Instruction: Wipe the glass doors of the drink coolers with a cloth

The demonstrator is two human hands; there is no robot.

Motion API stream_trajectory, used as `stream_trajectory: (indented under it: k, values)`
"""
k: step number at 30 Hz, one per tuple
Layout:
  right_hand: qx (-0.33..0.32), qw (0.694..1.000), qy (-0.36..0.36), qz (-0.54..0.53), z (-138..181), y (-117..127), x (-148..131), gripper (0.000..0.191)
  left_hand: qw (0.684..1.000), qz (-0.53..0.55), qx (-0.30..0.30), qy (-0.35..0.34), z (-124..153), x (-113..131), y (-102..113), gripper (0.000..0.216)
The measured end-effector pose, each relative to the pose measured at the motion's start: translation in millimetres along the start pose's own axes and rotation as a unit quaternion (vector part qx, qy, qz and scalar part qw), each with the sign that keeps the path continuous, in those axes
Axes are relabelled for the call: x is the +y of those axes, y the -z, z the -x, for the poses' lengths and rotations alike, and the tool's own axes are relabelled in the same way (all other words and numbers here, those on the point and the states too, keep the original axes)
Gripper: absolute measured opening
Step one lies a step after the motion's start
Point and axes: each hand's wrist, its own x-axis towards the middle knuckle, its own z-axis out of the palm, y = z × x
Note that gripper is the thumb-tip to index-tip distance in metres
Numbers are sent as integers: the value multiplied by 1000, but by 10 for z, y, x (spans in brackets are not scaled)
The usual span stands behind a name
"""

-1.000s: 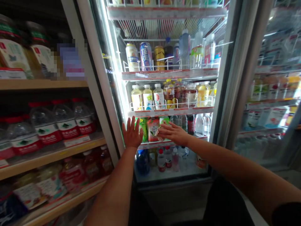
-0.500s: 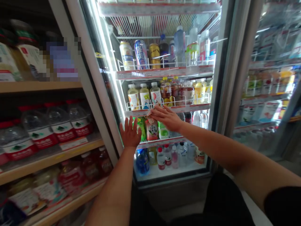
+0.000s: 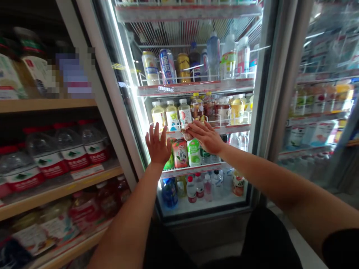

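A lit drinks fridge (image 3: pixel 260 112) stands in front of me behind a glass door (image 3: pixel 196 63). My left hand (image 3: pixel 157 144) lies flat on the glass with its fingers spread, near the door's left edge. My right hand (image 3: pixel 206 135) presses on the glass level with the third shelf rail (image 3: pixel 235 129). A small pale wad, like a cloth (image 3: pixel 185 131), shows under its fingertips. Behind the hands stand a pink-labelled bottle (image 3: pixel 179 154) and a green-labelled bottle (image 3: pixel 193 153). Pale juice bottles (image 3: pixel 172 116) stand on the shelf above them.
Wooden shelves (image 3: pixel 56 104) at the left carry large water bottles with red labels (image 3: pixel 67 149) and packaged goods. A second glass-door cooler (image 3: pixel 322 104) stands at the right. Small bottles (image 3: pixel 199 186) fill the fridge's bottom shelf, and cans (image 3: pixel 166 65) sit higher up.
My right hand has slid up the glass from the lower shelf level to the rail above. My left hand has also shifted up a little. The view has drifted slightly.
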Motion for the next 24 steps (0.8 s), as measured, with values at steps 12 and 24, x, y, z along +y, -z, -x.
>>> stream_trajectory:
  k: [12,24]
  values:
    - [-30,999,-13,2,30,138,110,67,999,5,-21,-35,-157,92,-89,56]
    - [3,999,-40,7,44,110,97,67,999,3,-1,-33,-124,85,-104,53]
